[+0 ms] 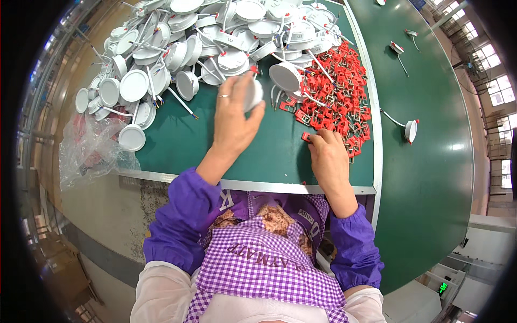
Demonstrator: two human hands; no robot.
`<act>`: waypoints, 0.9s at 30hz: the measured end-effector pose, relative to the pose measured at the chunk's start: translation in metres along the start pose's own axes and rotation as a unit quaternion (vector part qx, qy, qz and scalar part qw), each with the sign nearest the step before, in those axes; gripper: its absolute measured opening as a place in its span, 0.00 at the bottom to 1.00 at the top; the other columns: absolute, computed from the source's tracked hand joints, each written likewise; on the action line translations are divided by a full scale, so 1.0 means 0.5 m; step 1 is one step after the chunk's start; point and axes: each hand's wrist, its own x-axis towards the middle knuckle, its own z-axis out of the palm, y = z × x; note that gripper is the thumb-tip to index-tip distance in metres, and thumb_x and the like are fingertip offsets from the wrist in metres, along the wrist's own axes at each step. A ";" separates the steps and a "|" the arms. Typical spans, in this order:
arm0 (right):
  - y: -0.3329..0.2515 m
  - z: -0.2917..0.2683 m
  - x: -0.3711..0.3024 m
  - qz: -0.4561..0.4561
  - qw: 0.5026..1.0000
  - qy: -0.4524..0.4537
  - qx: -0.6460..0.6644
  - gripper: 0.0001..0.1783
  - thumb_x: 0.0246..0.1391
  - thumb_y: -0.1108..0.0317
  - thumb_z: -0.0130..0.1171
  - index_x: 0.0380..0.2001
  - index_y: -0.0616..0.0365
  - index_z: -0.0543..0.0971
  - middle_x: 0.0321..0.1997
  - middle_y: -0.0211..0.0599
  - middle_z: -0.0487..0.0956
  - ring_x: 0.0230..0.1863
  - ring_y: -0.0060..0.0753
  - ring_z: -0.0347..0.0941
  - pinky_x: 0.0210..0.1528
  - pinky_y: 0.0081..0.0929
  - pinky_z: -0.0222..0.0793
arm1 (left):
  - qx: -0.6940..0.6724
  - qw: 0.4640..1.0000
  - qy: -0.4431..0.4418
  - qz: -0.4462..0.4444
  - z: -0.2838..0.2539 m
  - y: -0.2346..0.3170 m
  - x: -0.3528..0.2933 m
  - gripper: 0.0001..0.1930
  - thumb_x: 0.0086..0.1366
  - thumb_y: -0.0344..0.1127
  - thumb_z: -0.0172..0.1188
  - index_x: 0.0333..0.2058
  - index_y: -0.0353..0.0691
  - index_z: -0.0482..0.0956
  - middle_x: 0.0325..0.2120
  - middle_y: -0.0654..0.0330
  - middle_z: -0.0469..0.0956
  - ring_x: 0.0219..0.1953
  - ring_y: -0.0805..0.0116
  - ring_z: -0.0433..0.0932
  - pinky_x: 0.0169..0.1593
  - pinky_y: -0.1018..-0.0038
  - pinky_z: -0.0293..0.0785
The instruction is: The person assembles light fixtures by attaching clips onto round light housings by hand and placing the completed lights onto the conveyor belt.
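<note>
My left hand [234, 116] is closed round a white round downlight [253, 96], a little blurred, with a red clip [253, 70] at its far edge. The fingers of my right hand [329, 156] are pinched at the near edge of a heap of red clips [342, 97], touching one red clip [306, 137] at their tips. Those clips are small red pieces with metal springs. Just beyond my hands, another white downlight [285, 77] leans against the heap.
A large pile of white downlights [231, 59] with loose cables covers the far left of the green table [177, 148]. A clear plastic bag [97, 145] hangs over the left edge. Beyond the metal rim, several downlights, one of them nearby [411, 131], lie on a green conveyor belt [425, 188].
</note>
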 end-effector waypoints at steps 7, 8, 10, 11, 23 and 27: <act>-0.005 0.036 0.006 -0.056 0.995 0.015 -0.081 0.05 0.51 0.75 0.57 0.32 0.61 0.76 0.42 0.42 0.77 0.43 0.44 0.71 0.44 0.38 0.67 | -0.505 0.810 0.147 -0.261 -0.122 -0.025 -0.036 0.21 0.71 0.39 0.51 0.57 0.33 0.67 0.50 0.51 0.76 0.49 0.62 0.78 0.49 0.66 0.79; -0.004 0.038 0.005 -0.057 0.993 0.026 -0.097 0.06 0.51 0.74 0.56 0.34 0.60 0.75 0.43 0.41 0.76 0.44 0.42 0.70 0.44 0.37 0.66 | -0.573 0.755 0.149 -0.282 -0.131 -0.028 -0.045 0.21 0.72 0.41 0.50 0.56 0.33 0.68 0.50 0.51 0.75 0.50 0.61 0.78 0.49 0.64 0.80; -0.006 0.041 0.004 -0.052 0.994 0.020 -0.097 0.06 0.51 0.74 0.56 0.35 0.60 0.74 0.45 0.40 0.76 0.46 0.43 0.70 0.45 0.38 0.66 | -0.635 0.695 0.155 -0.300 -0.148 -0.028 -0.060 0.21 0.72 0.43 0.49 0.55 0.33 0.68 0.50 0.52 0.75 0.50 0.60 0.78 0.48 0.61 0.81; -0.005 0.044 0.003 -0.056 0.993 0.011 -0.106 0.06 0.51 0.74 0.55 0.34 0.60 0.74 0.45 0.40 0.76 0.46 0.42 0.70 0.46 0.38 0.65 | -0.647 0.678 0.155 -0.312 -0.156 -0.024 -0.064 0.20 0.72 0.42 0.51 0.55 0.34 0.68 0.50 0.52 0.76 0.49 0.60 0.78 0.48 0.62 0.81; -0.034 0.003 0.038 0.037 0.992 0.009 0.121 0.06 0.55 0.76 0.58 0.36 0.62 0.73 0.36 0.42 0.79 0.35 0.37 0.77 0.40 0.32 0.70 | -0.584 0.745 -0.043 -0.321 -0.166 0.051 -0.122 0.18 0.61 0.24 0.63 0.50 0.34 0.71 0.41 0.59 0.80 0.40 0.74 0.80 0.39 0.79 0.77; -0.082 -0.034 0.044 0.136 0.935 -0.015 0.328 0.07 0.56 0.75 0.61 0.37 0.63 0.75 0.29 0.40 0.82 0.30 0.26 0.80 0.32 0.24 0.72 | -0.551 0.758 -0.122 -0.327 -0.139 0.073 -0.138 0.19 0.60 0.23 0.65 0.49 0.34 0.72 0.42 0.59 0.79 0.42 0.74 0.79 0.43 0.77 0.77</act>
